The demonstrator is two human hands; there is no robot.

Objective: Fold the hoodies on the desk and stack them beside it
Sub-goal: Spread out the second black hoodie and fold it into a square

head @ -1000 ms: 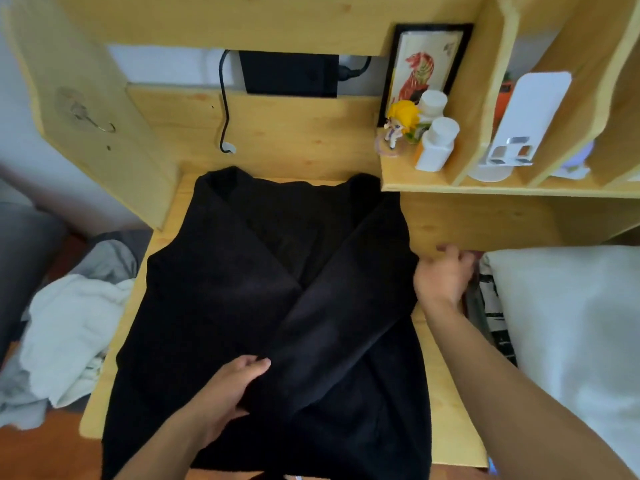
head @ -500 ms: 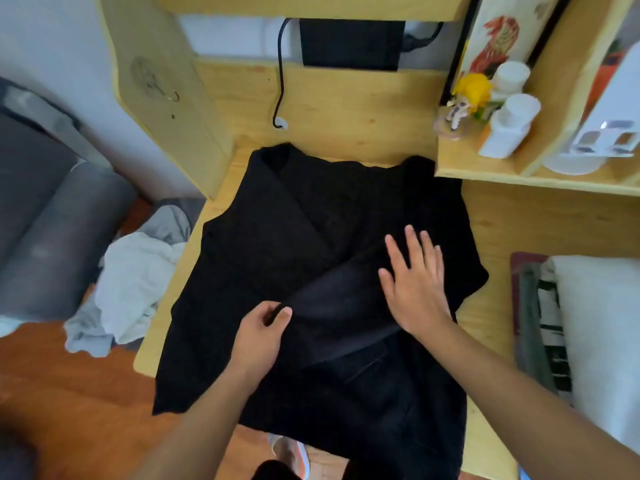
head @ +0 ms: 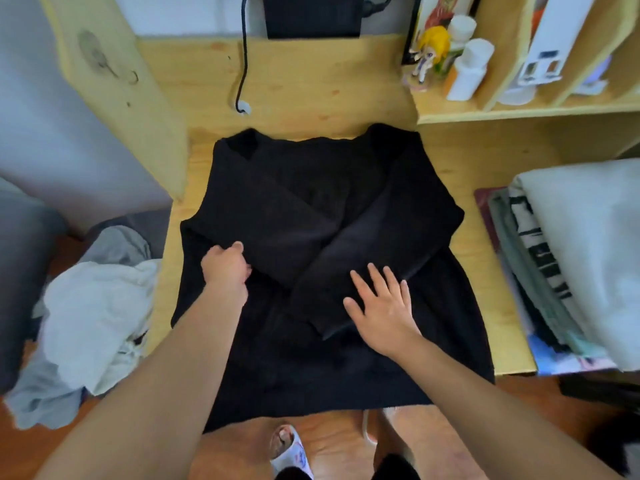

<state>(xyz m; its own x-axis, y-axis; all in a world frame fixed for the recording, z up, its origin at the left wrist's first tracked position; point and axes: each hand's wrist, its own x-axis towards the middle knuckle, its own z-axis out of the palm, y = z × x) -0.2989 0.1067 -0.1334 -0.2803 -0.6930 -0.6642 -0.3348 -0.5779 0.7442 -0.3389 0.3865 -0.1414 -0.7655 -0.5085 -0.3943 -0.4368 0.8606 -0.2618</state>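
Note:
A black hoodie point(head: 311, 209) lies flat on the wooden desk point(head: 478, 278), its hem hanging over the front edge. Both sleeves are folded across the chest and cross each other. My left hand point(head: 227, 266) has its fingers curled on the lower edge of the left sleeve, at the garment's left side. My right hand point(head: 382, 306) lies flat with fingers spread, pressing on the cuff end of the right sleeve near the hoodie's middle.
A heap of white and grey clothes point(head: 93, 306) lies on the floor left of the desk. Folded garments point(head: 568, 265) are stacked at the desk's right. Shelves with bottles point(head: 471, 67) and a figurine stand at the back right. A cable point(head: 244, 57) hangs at the back.
My left hand moved from the sleeve crossing out to the left sleeve's lower edge. My right hand slid down the right sleeve toward its cuff. The camera view shifted back.

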